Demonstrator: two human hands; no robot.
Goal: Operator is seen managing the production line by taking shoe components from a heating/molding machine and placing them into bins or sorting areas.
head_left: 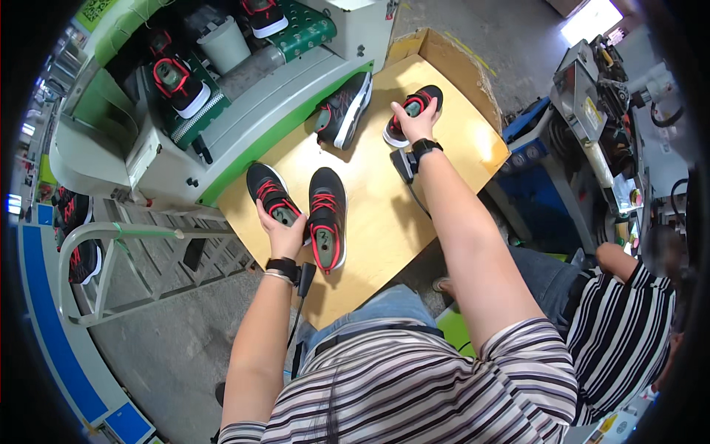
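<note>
My left hand [282,233] is closed round the heel collar of a black sneaker [264,182] with red laces and a white sole. Right beside it, a matching sneaker [324,196] stands upright on the wooden tabletop [377,192], its toe pointing away from me. At the far right of the board, my right hand [417,123] grips another black and red sneaker [427,94] by its opening. A further sneaker [347,111] lies tipped on its side near the machine, its white sole showing. Each wrist wears a black band with a small cabled device.
Along the board's far left runs a grey and green machine [274,96] with sneakers on green perforated belts [307,33]. Cardboard [458,70] edges the far right side. A metal rack [122,244] stands left. At right are machinery [543,185] and a person in a striped shirt [621,325].
</note>
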